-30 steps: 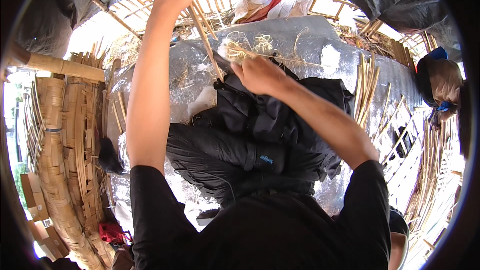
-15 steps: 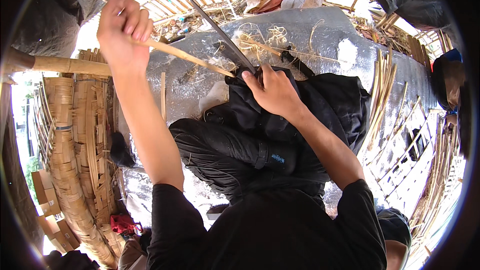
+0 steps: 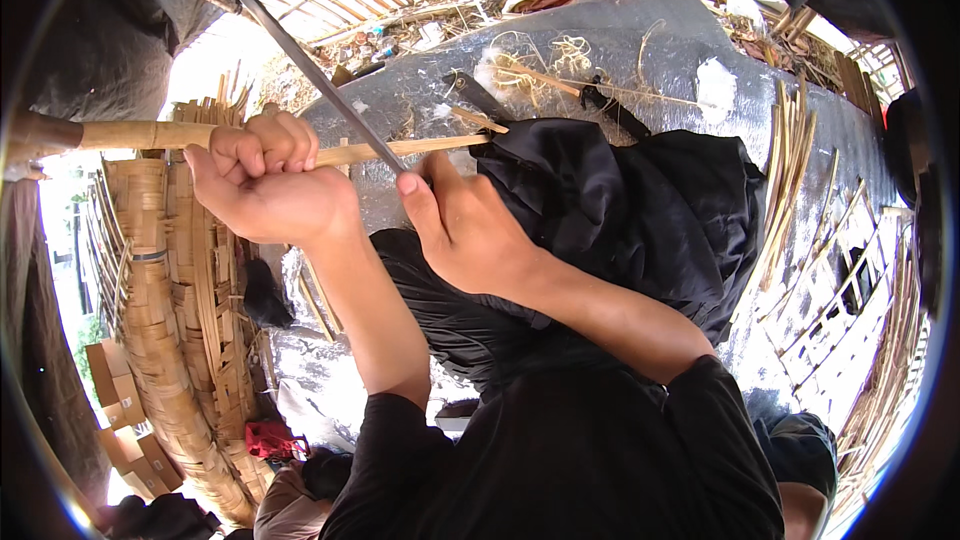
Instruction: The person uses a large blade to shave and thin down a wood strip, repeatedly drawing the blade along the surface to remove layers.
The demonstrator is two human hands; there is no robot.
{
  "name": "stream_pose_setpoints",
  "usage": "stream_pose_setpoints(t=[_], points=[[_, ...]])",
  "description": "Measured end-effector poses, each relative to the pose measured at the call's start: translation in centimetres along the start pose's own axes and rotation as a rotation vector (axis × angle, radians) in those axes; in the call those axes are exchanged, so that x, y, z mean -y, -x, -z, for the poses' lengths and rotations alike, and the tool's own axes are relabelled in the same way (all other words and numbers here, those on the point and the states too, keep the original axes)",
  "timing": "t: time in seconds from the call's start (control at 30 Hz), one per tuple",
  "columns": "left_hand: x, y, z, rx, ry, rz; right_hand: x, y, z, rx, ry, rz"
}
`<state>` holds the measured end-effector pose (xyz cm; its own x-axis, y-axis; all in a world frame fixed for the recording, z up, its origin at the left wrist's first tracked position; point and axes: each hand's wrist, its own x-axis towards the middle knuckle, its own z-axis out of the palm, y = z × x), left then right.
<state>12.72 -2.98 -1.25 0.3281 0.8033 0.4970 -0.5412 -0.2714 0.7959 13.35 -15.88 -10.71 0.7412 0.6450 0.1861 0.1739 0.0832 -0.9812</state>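
Note:
My left hand (image 3: 270, 180) is closed in a fist around a flat, pale bamboo strip (image 3: 440, 145), which runs to the right toward my lap. My right hand (image 3: 470, 225) grips a long, dark-bladed knife (image 3: 300, 55); its handle is hidden inside the fingers. The blade slants up to the far left and lies across the strip, just right of my left fist. Black cloth (image 3: 610, 180) is bunched over my lap, touching the strip's right end. A short bamboo piece (image 3: 478, 120) is by that end.
Grey sheeting (image 3: 670, 30) covers the ground, with tangled pale fibres (image 3: 570, 50) on it. Bamboo strips (image 3: 785, 180) and an open lattice (image 3: 820, 290) lie at right. Woven bamboo (image 3: 150, 280) and a horizontal pole (image 3: 140, 135) are at left. Another person's leg (image 3: 800, 510) shows lower right.
My left hand has come down and closer with the strip, which is now nearly level. My right hand has moved left and nearer; the knife has swung left across the strip.

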Motion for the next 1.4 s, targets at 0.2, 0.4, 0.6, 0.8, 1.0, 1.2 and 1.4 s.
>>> stream_pose_setpoints(t=[0.2, 0.4, 0.6, 0.8, 1.0, 1.2, 1.4], points=[[0.8, 1.4, 0.9, -0.104, 0.039, -0.030, 0.4, 0.6, 0.2, 0.032, 0.194, 0.022], [1.5, 1.6, -0.4, -0.252, -0.100, -0.098, -1.7, 1.0, 0.7, -0.013, 0.427, 0.043], [1.5, 1.2, -1.5, -0.246, -0.119, -0.116, -0.9, 1.4, 1.4, -0.037, 0.484, -0.014], [1.7, 2.3, -3.6, -0.165, -0.077, -0.124, -0.7, 1.2, 2.5, -0.010, 0.403, -0.059], [2.4, 1.8, -3.4, -0.195, -0.155, -0.167, -2.0, 1.1, 1.9, -0.002, 0.330, -0.115], [2.6, 0.9, -4.0, -0.266, -0.145, -0.144, -2.6, 0.0, 1.8, -0.080, 0.359, -0.025], [3.2, 0.8, -3.5, -0.350, -0.214, -0.186, -3.9, 1.0, 1.0, -0.081, 0.380, -0.059]])
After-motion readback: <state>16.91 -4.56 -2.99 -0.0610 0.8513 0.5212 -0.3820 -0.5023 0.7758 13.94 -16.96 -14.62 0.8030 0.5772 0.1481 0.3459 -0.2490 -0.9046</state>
